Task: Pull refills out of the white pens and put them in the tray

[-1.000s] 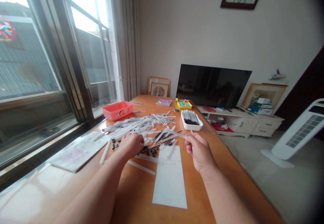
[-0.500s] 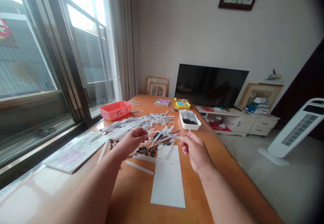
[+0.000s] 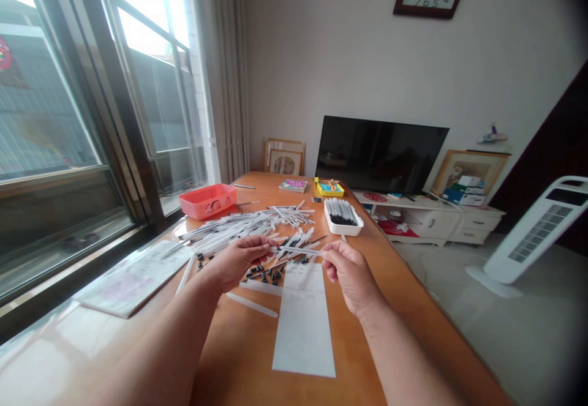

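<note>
A slim translucent pen (image 3: 301,250) is held level above the table between my two hands. My left hand (image 3: 241,260) pinches its left end, and the fingers hide that tip. At the other end, the thumb and fingers of my right hand (image 3: 349,270) are closed on the pen. Below and beyond my hands lies a loose pile of pale pen barrels (image 3: 243,225) and dark thin refills. Small black caps (image 3: 263,275) are scattered near my left hand. A paper strip (image 3: 304,332) with faint writing lies between my forearms.
A white box (image 3: 345,229) of upright black-tipped pens stands at the table's right edge. Behind the pile sit a red plastic basket (image 3: 207,203) and a yellow box (image 3: 329,189). A booklet (image 3: 131,283) lies on the left, near the window. Two loose barrels lie beside the paper.
My left hand has moved right and closed at the left end of the pen. The pen in my right hand has shifted slightly left and is more level.
</note>
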A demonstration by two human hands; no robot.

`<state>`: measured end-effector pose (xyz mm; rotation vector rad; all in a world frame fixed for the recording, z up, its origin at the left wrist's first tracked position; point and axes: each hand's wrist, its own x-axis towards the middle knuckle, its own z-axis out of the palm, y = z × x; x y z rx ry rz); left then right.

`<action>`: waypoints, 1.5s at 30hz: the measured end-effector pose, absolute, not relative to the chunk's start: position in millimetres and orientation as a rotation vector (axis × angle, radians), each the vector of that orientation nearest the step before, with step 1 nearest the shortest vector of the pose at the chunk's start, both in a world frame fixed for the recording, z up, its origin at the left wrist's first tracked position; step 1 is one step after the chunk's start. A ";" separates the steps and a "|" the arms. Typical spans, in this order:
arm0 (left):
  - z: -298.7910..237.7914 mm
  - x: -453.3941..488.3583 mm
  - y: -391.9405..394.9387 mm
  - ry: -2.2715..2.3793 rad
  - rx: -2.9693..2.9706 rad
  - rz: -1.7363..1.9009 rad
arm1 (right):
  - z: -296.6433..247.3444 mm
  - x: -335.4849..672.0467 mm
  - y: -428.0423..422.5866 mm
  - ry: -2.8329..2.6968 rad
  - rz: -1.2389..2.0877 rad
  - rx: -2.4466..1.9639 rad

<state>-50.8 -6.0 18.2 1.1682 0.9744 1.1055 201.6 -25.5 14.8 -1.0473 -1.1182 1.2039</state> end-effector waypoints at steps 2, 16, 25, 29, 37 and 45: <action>17.8 -51.2 -6.4 0.952 1.167 1.108 | 14.7 201.1 -25.8 -1.126 1.207 -1.055; 15.0 -49.4 -2.4 0.987 1.156 1.183 | 9.4 194.3 -28.7 -1.304 1.325 -1.057; 8.8 -35.2 -0.3 1.063 1.200 1.270 | 0.8 179.2 -35.0 -1.704 1.136 -1.002; 6.6 -26.9 -2.9 1.060 1.148 1.292 | -2.2 175.4 -37.1 -1.792 0.967 -1.007; 10.6 -20.8 -8.2 1.009 1.093 1.348 | 1.5 170.4 -41.4 -1.813 0.784 -1.024; 13.6 -18.8 -9.5 1.022 1.083 1.357 | 2.7 170.3 -41.7 -1.834 0.726 -1.024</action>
